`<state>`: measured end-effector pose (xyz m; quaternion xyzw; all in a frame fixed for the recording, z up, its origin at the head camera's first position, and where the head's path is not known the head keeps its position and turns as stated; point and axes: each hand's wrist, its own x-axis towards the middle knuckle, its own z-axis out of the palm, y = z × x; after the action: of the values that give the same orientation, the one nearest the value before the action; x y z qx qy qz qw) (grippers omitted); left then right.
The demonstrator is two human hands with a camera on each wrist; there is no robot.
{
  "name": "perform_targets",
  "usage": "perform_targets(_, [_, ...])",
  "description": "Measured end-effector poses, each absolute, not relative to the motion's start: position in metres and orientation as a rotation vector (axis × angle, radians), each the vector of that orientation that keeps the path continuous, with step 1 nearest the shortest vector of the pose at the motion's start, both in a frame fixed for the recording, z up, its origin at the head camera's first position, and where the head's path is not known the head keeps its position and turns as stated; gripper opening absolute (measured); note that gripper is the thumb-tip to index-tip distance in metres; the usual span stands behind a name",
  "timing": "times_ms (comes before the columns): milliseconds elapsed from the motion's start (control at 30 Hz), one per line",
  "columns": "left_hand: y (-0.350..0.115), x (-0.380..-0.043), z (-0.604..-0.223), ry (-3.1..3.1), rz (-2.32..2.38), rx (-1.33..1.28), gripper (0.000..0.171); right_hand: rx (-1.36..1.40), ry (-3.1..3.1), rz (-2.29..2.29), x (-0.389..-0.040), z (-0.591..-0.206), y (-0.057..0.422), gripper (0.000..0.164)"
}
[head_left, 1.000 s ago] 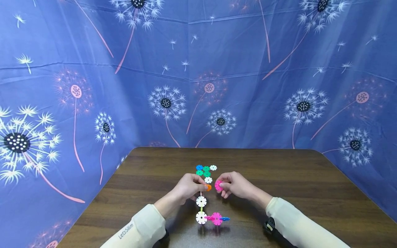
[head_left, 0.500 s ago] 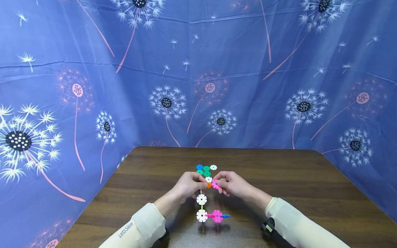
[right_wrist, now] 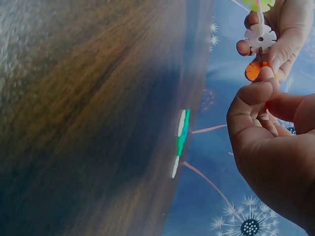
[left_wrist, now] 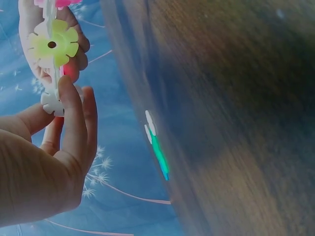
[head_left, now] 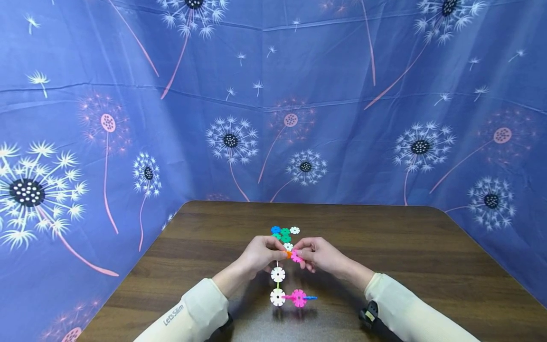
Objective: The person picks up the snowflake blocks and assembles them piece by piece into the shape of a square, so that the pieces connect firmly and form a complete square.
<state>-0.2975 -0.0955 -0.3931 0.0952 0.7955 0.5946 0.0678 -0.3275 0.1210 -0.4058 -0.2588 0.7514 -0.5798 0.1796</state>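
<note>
My left hand pinches the upper end of a chain of slotted plastic snowflake discs, around an orange disc and a whitish disc. Below its fingers hang a white disc, a yellow-green disc and another white disc. From that lowest one, pink discs and a blue disc branch to the right. Between its thumb and fingers my right hand holds a loose pink disc, its edge against the orange one. Fingers partly hide where the two meet.
Beyond the hands, several flat discs lie on the brown wooden table: a blue disc, green discs and white discs. A blue dandelion-patterned cloth hangs behind and beside the table.
My right hand has moved left, bringing the pink disc from a gap away up against the orange disc. The left hand keeps its grip on the chain, nearly still.
</note>
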Motion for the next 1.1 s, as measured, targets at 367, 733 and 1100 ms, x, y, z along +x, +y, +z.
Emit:
perform_targets(367, [-0.091,-0.293,-0.394,2.397,1.800,0.324,0.007,-0.784,2.160,-1.591,-0.327,-0.408,0.123,0.017])
perform_targets(733, [-0.084,-0.287,-0.395,2.433,1.804,0.269,0.008,-0.800,2.124,-1.599,-0.326,-0.412,0.122,0.016])
perform_targets(1100, [-0.082,-0.284,-0.390,2.469,1.788,0.257,0.009,-0.773,2.091,-1.632,-0.327,-0.414,0.121,0.015])
